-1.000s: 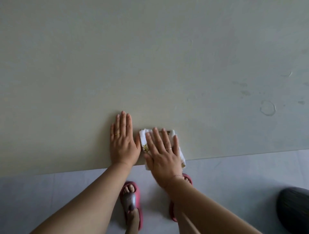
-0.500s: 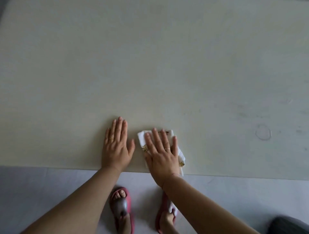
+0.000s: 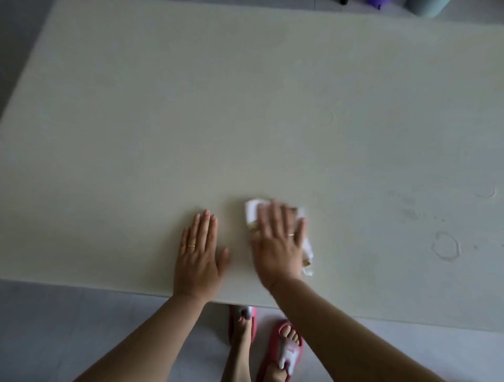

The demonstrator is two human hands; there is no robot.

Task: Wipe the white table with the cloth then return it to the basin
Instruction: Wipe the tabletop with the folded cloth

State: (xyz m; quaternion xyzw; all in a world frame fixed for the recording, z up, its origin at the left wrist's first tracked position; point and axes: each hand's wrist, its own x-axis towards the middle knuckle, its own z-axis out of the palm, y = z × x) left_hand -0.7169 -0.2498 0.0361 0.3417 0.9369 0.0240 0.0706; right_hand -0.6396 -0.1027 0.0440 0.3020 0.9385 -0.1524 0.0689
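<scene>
Reader: Sandals [image 3: 283, 351] come nearest. Where do they stand?

Legend: Pink, on the grey floor [image 3: 68, 327], behind both wrists. Two forearms [image 3: 152, 340] cross the near edge of the table [image 3: 191, 122].

Reader: Left hand [image 3: 197, 256], then?

Legend: Palm down on the table, just inside the near edge. Fingers straight and pressed together, thumb held out toward the other hand. A gold ring [image 3: 191, 246] sits on one finger.

Reader: Right hand [image 3: 278, 245]?

Legend: Palm down on the cloth [image 3: 252, 211], near the left thumb but apart from it. Fingers straight and slightly spread, pressing flat rather than pinching. The outline is blurred. A thin band [image 3: 291, 234] circles one finger.

Reader: Cloth position?

Legend: White, lying on the table under the right palm and fingers. One corner shows on the thumb side, level with the fingertips. A strip runs along the little-finger side back toward the wrist.

Reader: Beyond the fingertips?

Legend: The tabletop runs on ahead of both sets of fingertips. Faint wet marks [image 3: 446, 246], one ring-shaped, lie well off to the little-finger side of the right hand. Past the far edge, well beyond the fingertips, a rounded grey-green object [image 3: 425, 6] and a purple shape [image 3: 377, 3] are cut off by the frame.
</scene>
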